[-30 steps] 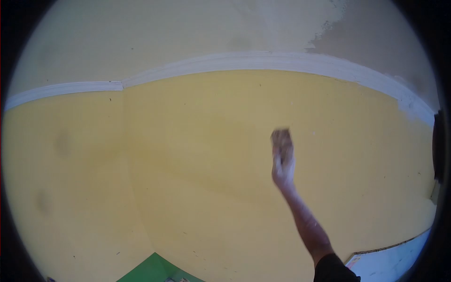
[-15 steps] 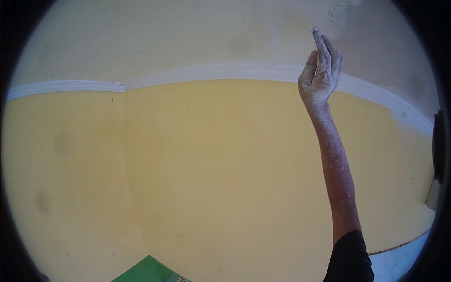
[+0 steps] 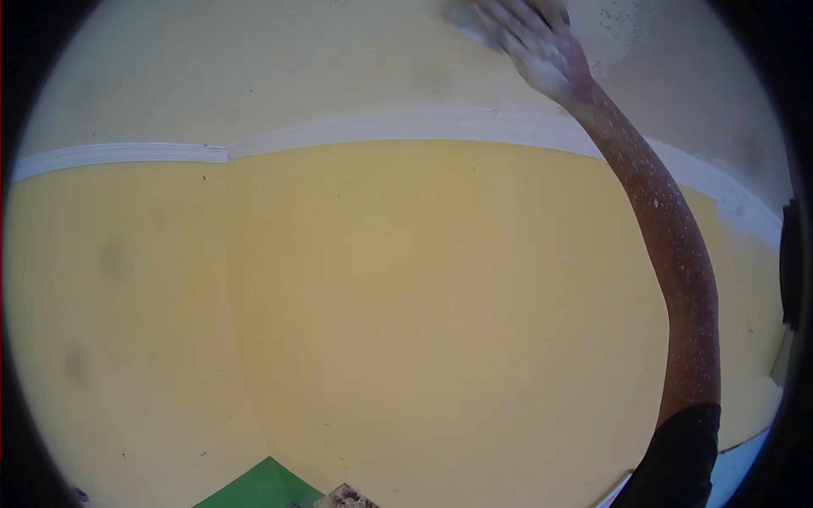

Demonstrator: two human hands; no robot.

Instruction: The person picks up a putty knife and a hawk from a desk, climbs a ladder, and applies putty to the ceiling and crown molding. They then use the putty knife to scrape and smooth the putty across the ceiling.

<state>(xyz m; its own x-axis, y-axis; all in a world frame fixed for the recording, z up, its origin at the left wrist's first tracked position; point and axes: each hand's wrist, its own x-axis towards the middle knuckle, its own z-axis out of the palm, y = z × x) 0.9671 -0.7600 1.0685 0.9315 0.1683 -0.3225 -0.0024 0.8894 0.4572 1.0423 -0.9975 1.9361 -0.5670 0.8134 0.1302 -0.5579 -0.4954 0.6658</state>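
My right hand (image 3: 542,51), coated in white dust, is raised to the ceiling (image 3: 364,51) at the top of the view, slightly smeared by motion. Its fingers point up and left, pressing a thin dusty sheet, apparently sandpaper (image 3: 474,24), flat to the surface; most of the sheet is hidden under the fingers. White specks cover the forearm below the dark sleeve. Just under the hand runs the white cornice moulding (image 3: 406,125), with the forearm crossing in front of it. My left hand is out of view.
Yellow walls (image 3: 381,279) meet in a corner at the left. A patch of peeling or rough paint (image 3: 622,30) marks the ceiling right of the hand. Low down are a green peaked object (image 3: 262,487) and a stained, speckled piece (image 3: 345,498). A dark object (image 3: 789,262) stands at the right edge.
My right hand has swung up and left from beside the cornice, turning from edge-on to lying over the ceiling. The elbow has moved right, and the speckled piece shows more at the bottom.
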